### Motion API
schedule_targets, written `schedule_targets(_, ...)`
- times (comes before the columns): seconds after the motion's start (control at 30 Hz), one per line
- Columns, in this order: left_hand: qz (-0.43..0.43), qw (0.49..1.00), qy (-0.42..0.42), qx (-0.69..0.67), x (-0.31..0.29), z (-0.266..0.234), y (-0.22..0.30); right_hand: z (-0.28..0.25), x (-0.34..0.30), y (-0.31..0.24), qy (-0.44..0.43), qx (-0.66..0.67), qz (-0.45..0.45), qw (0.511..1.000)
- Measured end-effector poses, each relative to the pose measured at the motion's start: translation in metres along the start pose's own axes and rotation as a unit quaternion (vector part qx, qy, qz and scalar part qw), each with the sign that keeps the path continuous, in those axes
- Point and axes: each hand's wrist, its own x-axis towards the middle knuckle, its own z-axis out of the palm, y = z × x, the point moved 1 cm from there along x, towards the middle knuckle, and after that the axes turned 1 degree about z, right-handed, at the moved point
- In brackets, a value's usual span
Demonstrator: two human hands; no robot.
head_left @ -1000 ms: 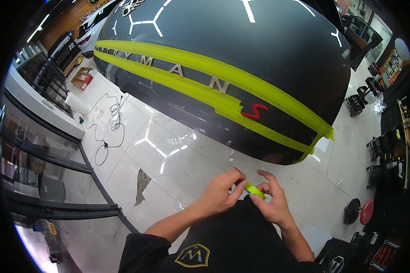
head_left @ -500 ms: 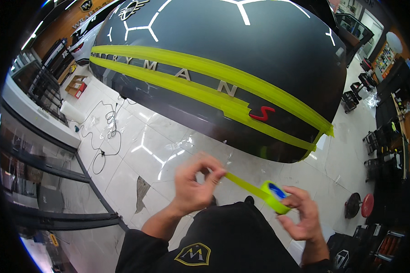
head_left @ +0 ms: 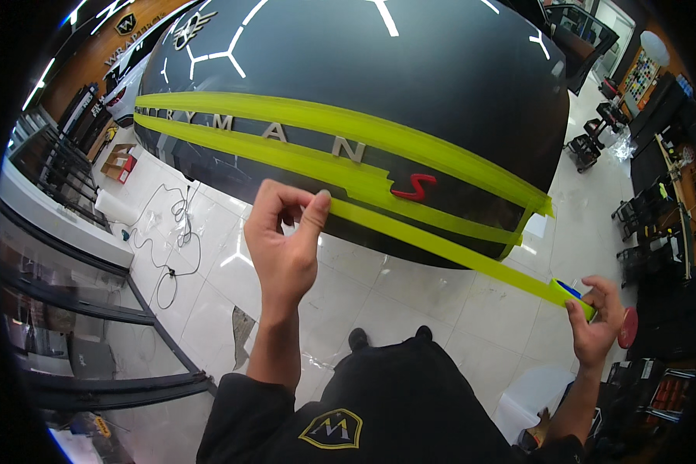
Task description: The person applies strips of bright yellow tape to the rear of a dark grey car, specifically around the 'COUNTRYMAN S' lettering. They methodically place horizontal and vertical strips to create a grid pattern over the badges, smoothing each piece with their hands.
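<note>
A strip of yellow-green masking tape [head_left: 441,249] is stretched taut between my hands, in front of a dark grey car panel [head_left: 410,69]. My left hand [head_left: 290,240] pinches its free end between thumb and forefinger, close to the panel's lower part. At the right, my right hand [head_left: 598,321] grips the tape roll [head_left: 571,298], whose blue core shows. Bands of the same tape [head_left: 325,122] run along the panel above and below a row of silver letters [head_left: 274,133]. A red letter badge [head_left: 415,187] sits at the right end of that row.
A black cable [head_left: 179,232] lies loosely on the tiled floor at left, near a red and brown box [head_left: 118,164]. Glass doors [head_left: 77,309] stand at the left. Wheeled black stools [head_left: 588,143] and a workbench [head_left: 684,209] are at the right.
My hands have moved apart, drawing out a much longer strip from the roll. My left hand has risen toward the panel, while the right has gone outward to the right and up.
</note>
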Motion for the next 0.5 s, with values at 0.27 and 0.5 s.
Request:
schedule_targets(0.27,0.038,0.998,0.012,0.045,0.000,0.012,0.000,0.025,0.029,0.025,0.008,0.043,-0.008,0.999)
schedule_targets(0.5,0.009,0.996,0.025,0.086,0.002,0.019,0.004,0.029,0.040,0.033,0.005,0.048,-0.012,0.999)
